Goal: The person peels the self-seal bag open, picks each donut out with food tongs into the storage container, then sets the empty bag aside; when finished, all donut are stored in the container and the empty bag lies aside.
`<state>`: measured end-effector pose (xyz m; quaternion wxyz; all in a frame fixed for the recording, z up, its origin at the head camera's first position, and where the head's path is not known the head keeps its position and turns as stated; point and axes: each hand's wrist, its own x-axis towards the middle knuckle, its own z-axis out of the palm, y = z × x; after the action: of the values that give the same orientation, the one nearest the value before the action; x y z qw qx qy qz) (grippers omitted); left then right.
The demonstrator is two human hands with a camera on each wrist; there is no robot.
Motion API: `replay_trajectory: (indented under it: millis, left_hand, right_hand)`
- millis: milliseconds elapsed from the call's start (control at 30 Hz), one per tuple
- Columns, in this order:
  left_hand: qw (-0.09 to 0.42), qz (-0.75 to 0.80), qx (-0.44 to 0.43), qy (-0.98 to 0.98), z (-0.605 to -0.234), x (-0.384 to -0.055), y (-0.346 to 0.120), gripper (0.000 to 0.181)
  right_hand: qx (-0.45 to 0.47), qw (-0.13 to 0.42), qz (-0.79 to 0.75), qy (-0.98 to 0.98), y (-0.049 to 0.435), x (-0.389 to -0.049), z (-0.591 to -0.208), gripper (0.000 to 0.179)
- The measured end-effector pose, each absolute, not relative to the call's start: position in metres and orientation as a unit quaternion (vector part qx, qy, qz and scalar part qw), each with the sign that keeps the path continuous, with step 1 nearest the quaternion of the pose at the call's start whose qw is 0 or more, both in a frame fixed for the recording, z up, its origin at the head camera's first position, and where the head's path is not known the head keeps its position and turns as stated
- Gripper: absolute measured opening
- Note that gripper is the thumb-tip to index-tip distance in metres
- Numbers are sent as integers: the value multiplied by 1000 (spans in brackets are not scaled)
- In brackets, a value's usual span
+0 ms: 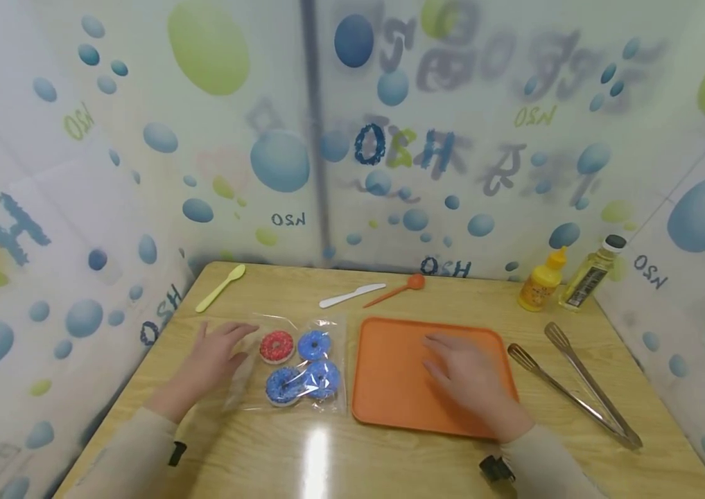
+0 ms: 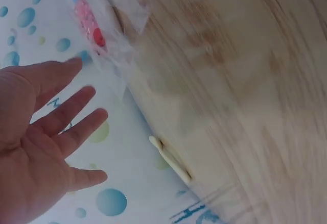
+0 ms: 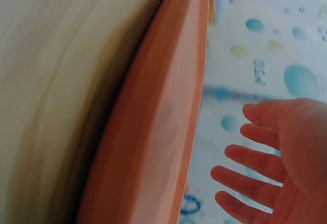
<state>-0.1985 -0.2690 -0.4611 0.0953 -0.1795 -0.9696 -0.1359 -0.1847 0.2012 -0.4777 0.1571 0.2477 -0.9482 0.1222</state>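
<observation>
My left hand (image 1: 220,353), fingers spread and holding nothing, is at the left edge of a clear plastic bag (image 1: 246,395). Inside the bag lie a red toy donut (image 1: 276,346) and several blue donuts (image 1: 315,344) with sprinkles. In the left wrist view the hand's palm and separated fingers (image 2: 76,137) show apart from the bag (image 2: 127,9). My right hand (image 1: 467,371) hovers over the right half of an orange tray (image 1: 386,374), its fingers relaxed and pointing left. From the right wrist, nothing shows between its fingers (image 3: 250,183); the tray's side wall (image 3: 138,132) runs alongside.
Metal tongs (image 1: 589,388) lie spread right of the tray. A yellow squeeze bottle (image 1: 541,281) and an oil bottle (image 1: 592,277) stand back right. A white knife (image 1: 352,295) and an orange spoon (image 1: 396,290) lie behind the tray, a yellow-green spoon (image 1: 221,287) back left. Patterned curtains (image 1: 389,208) border the table.
</observation>
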Motion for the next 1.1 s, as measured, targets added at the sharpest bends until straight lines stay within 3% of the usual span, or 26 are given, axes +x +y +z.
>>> replay_trajectory:
  millis: [367,567,1100]
  left_hand:
    - [-12,-198,-235,-952,-453,-212,-299,25]
    - [-76,-224,-237,-942,-457,-214,-303,23]
    - [-122,-226,-227,-939,-476,-222,-303,28]
  right_hand:
    - [278,72,127,-949,143,-184,-475,38]
    - [308,44,147,-939,117,-180,-479,38]
    - [364,33,184,-912,78,-173,-478,38]
